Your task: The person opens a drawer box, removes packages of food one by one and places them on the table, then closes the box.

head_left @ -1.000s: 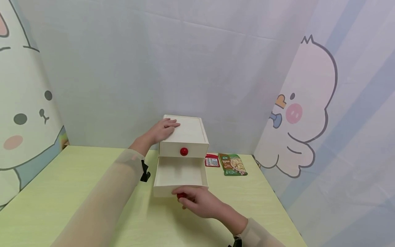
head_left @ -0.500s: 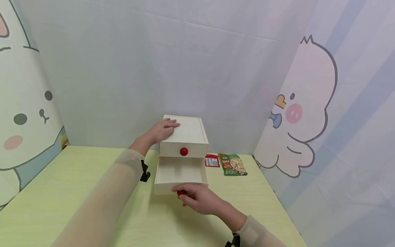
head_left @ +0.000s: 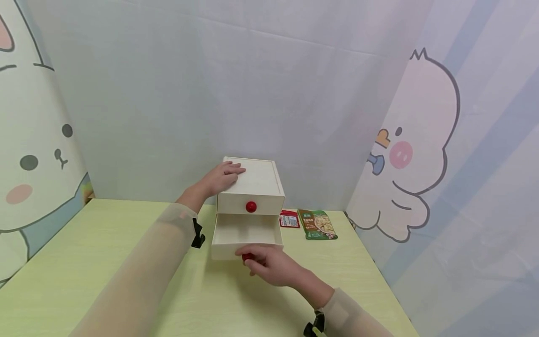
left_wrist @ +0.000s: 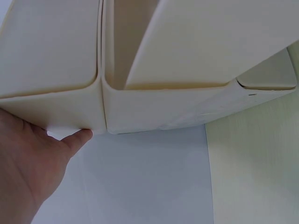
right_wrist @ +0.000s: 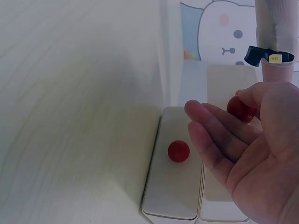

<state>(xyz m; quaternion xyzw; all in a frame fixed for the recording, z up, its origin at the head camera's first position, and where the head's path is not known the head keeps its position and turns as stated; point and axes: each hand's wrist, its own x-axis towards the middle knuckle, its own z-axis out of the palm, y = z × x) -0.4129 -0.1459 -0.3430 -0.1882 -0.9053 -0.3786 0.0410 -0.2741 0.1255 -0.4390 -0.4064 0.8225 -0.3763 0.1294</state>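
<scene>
A small white drawer cabinet (head_left: pixel 257 177) stands at the back of the table, and its middle drawer (head_left: pixel 223 252) is pulled partway out with a bare inside. My right hand (head_left: pixel 271 267) pinches that drawer's round red knob (right_wrist: pixel 239 110) between thumb and fingers. My left hand (head_left: pixel 221 179) lies flat on the cabinet's top, fingers spread; in the left wrist view its thumb (left_wrist: pixel 79 140) reaches along the cabinet's edge. Above the pulled drawer is the closed top drawer with its red knob (head_left: pixel 251 207). In the right wrist view a lower closed drawer shows another red knob (right_wrist: pixel 178 151).
To the cabinet's right lie a green and brown food pouch (head_left: pixel 318 224) and a red and white packet (head_left: pixel 289 219), partly hidden by the cabinet. A pale curtain (head_left: pixel 168 103) hangs behind the yellow-green table (head_left: pixel 126 224). Cartoon-printed curtains flank both sides.
The middle drawer has slid a little inward toward the cabinet, with my right hand moving along on its knob. My left hand has stayed on the top.
</scene>
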